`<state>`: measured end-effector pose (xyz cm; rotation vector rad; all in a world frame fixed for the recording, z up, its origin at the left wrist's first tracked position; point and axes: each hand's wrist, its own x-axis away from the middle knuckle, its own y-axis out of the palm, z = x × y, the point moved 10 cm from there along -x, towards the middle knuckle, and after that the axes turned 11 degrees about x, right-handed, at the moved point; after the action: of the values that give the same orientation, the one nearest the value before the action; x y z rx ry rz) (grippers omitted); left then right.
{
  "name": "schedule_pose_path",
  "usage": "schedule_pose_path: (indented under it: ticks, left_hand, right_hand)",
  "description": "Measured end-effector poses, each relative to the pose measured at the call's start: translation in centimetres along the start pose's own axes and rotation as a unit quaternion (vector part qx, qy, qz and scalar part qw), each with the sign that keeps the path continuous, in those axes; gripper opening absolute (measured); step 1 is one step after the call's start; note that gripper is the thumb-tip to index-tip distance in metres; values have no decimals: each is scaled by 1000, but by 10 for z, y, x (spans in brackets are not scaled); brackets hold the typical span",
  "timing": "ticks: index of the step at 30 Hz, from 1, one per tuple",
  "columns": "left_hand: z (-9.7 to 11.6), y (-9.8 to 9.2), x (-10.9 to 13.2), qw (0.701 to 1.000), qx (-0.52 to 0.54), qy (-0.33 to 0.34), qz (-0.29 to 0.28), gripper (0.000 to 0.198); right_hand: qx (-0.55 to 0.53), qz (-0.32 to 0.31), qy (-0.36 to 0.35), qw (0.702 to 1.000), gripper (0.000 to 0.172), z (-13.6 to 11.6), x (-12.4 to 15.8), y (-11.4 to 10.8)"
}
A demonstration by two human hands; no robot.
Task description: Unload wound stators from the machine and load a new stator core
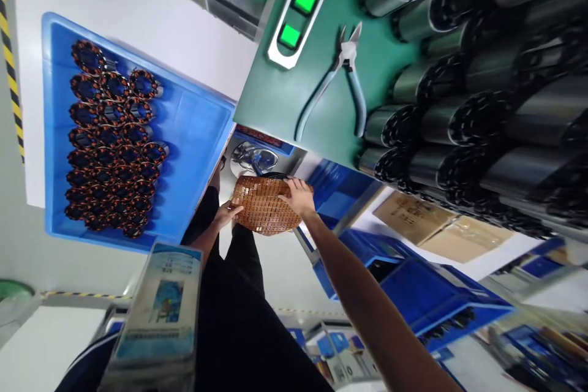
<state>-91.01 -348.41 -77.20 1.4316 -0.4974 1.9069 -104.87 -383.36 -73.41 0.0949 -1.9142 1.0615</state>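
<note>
Woven amber-brown tile mat (263, 205), one piece, made of small square beads or tiles strung in a grid, held low between the person's legs and below the edge of the green worktop (285, 98). Left hand (226, 214), one, at the mat's left edge, fingers curled lightly against that edge; whether they close round it cannot be told. Right hand (299, 195), one, laid on the mat's upper right part, fingers spread and pressing over the top edge, grasping the mat. Black trousers (243, 294), one pair, directly beneath the mat. On the green worktop: one pair of side cutters (342, 82) with pale blue handles, lying with the handles spread; one grey control housing (301, 9) carrying two lit green square buttons, one above the other. Along the right of the worktop: dark metal cylinders (482, 73), stacked on their sides in several rows, well over a dozen, the far ones too blurred to count. At left: one blue tray (193, 128) on a white surface, holding copper-wound stator rings (110, 135) packed touching one another in about three columns, roughly thirty, exact count not readable. Near the lower left: one clear-wrapped printed package (158, 312). Beyond the right arm: several blue crates (413, 294), at least three, and two brown cartons (441, 226) side by side.
</note>
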Motion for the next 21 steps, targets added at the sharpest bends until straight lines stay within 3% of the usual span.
schedule_pose_path:
  ticks: [6, 9, 14, 16, 19, 21]
  left_hand:
    - [-14, 4, 3, 1000, -16, -14, 15, 42]
    - [-12, 5, -7, 998, -39, 0, 39, 43]
    - [12, 2, -22, 989, -120, 38, 82, 48]
    - [30, 7, -18, 978, -166, 71, 101, 63]
    - [56, 47, -5, 960, -237, 140, 50, 86]
    - [66, 90, 5, 946, -273, 173, -38, 81]
  right_hand:
    - [46, -57, -71, 995, 43, -11, -28, -4]
    - [41, -90, -108, 989, 44, -7, -54, -8]
    - [29, -94, -102, 990, 53, 7, -81, -23]
    - [28, -75, -79, 994, 56, 8, -78, -31]
    - [32, -28, -4, 999, 66, 4, -55, -45]
    - [32, -18, 49, 998, 65, -7, -29, -45]
